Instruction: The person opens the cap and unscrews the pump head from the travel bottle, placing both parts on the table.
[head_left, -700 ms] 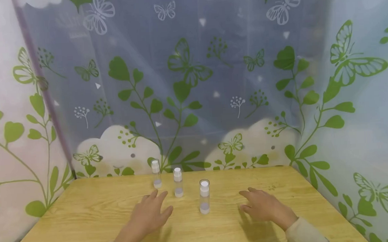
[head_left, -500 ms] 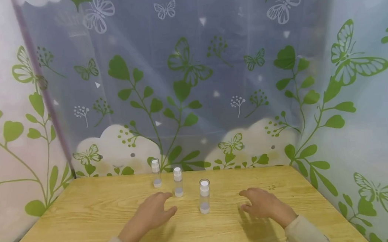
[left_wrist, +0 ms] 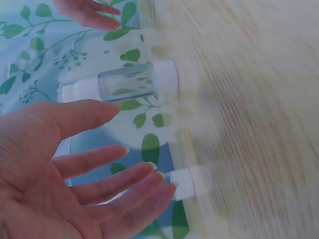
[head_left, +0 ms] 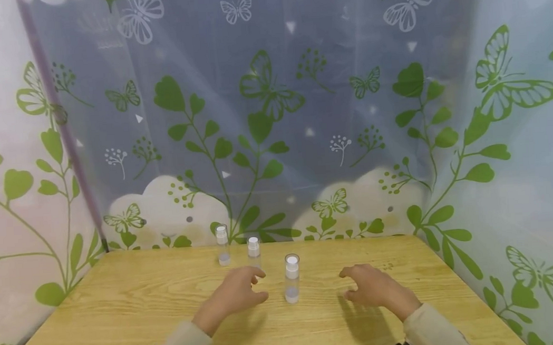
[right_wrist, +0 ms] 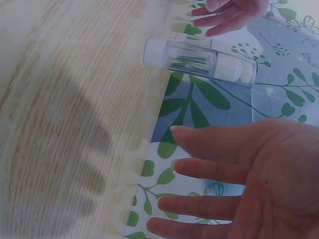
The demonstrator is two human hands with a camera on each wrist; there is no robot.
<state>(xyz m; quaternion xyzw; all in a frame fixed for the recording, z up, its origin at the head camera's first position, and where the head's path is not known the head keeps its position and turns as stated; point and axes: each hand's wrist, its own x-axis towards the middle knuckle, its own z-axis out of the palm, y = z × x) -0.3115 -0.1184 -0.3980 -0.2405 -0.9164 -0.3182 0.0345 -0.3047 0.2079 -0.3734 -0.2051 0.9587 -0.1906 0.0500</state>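
Three clear bottles with white pump tops and white bases stand upright on the wooden table in a slanting row. The nearest bottle (head_left: 291, 280) is right of my left hand (head_left: 238, 291), which hovers with loosely bent fingers and holds nothing. Behind that hand, the middle bottle (head_left: 253, 248) is partly hidden. The far bottle (head_left: 222, 245) stands at the back left. My right hand (head_left: 371, 285) hangs over the table to the right of the nearest bottle, fingers relaxed. In the right wrist view the nearest bottle (right_wrist: 199, 62) appears beyond the thumb of this hand (right_wrist: 234, 179).
The wooden table (head_left: 137, 307) has its back edge against a blue-grey curtain (head_left: 304, 155) printed with leaves and butterflies. Similar printed sheets close in the left and right sides. Dark bands show at both sleeve cuffs.
My left hand has moved right, from near the far bottle to in front of the middle one, its fingers now more bent. The right hand and the bottles stay almost in place.
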